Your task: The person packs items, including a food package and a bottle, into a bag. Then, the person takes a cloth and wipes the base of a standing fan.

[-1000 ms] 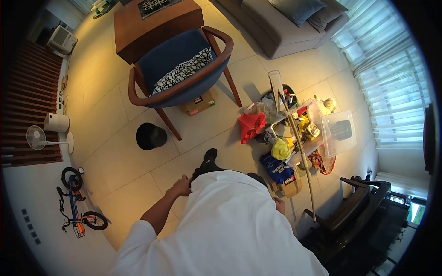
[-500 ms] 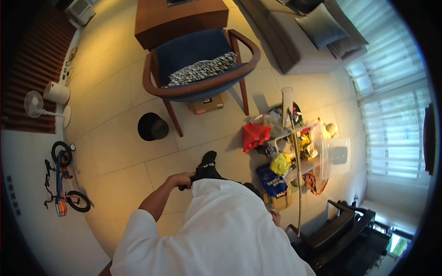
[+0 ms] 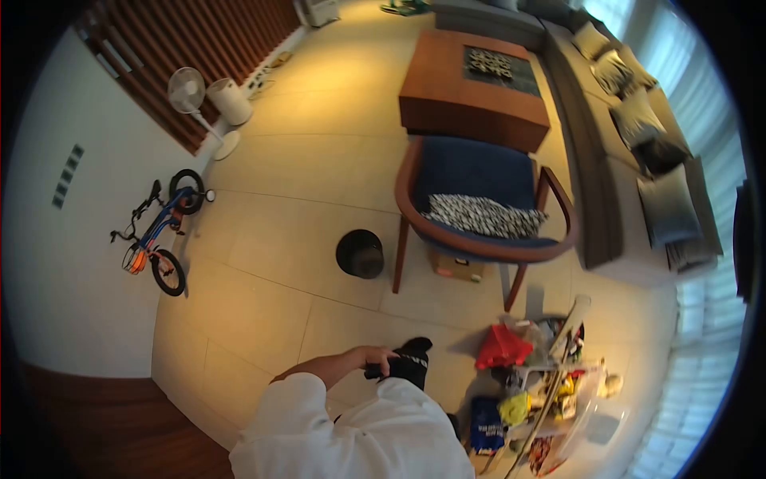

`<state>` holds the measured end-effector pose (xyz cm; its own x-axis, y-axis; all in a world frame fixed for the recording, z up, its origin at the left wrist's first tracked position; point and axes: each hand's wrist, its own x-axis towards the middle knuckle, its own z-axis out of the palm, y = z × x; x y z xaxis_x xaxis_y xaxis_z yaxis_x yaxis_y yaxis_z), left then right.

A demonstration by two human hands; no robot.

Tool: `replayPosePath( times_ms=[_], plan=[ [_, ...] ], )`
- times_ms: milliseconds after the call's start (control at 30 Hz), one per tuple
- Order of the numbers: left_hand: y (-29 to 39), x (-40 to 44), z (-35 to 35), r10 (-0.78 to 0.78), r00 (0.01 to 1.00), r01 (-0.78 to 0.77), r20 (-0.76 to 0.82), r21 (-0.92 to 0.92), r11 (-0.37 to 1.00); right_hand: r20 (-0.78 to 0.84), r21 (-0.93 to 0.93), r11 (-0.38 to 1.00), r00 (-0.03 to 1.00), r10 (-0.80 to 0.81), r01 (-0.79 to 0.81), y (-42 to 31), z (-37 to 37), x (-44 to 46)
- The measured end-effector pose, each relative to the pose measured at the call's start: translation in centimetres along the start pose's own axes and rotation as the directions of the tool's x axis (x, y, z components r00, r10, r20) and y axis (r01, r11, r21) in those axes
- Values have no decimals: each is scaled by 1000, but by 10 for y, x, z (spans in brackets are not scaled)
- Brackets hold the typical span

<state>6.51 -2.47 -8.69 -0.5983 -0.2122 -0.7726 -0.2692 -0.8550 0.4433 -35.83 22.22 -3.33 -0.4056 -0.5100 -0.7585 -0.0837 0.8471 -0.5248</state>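
Note:
My left hand point(image 3: 378, 361) is at the hip, against the dark trousers point(image 3: 409, 369), near the hem of the white shirt point(image 3: 363, 431). Its fingers are bent and partly hidden, and whether they grip anything cannot be made out. My right hand does not show. A dark-socked foot point(image 3: 417, 345) stands on the tiles ahead. To the right on the floor lies a pile with a red bag point(image 3: 503, 346), a yellow-green item point(image 3: 515, 409) and a blue bag point(image 3: 486, 427). A long pale pole-like piece point(image 3: 550, 391) leans over the pile.
A black bin point(image 3: 360, 254) stands ahead, left of a blue chair point(image 3: 477, 172) with a patterned cushion. Beyond are a wooden table point(image 3: 447, 80) and a sofa point(image 3: 630, 191). A small bicycle point(image 3: 163, 227) and a fan point(image 3: 187, 90) stand at the left.
The view has swung left and up, so chair, bin and pile now appear farther right. My right hand has left the frame. My left hand stays at the hip.

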Motion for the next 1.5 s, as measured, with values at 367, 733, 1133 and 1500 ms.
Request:
replayPosePath(
  times_ms=[367,733,1133,1500],
  plan=[
    [17,-33,10,-25,989,144,-146,908,393,83,-79,997,996,34,-27,-55,38,13],
    [18,-45,-27,25,1000,-13,-6,718,696,116,-129,992,993,20,-5,-32,45,-7],
    [-60,-35,-23,307,919,-140,-247,524,840,99,-31,982,978,-185,189,62,19,-22],
    [-94,-54,71,263,925,-282,-273,-35,959,-71,395,902,972,223,-177,85,0,-59]
  ],
)
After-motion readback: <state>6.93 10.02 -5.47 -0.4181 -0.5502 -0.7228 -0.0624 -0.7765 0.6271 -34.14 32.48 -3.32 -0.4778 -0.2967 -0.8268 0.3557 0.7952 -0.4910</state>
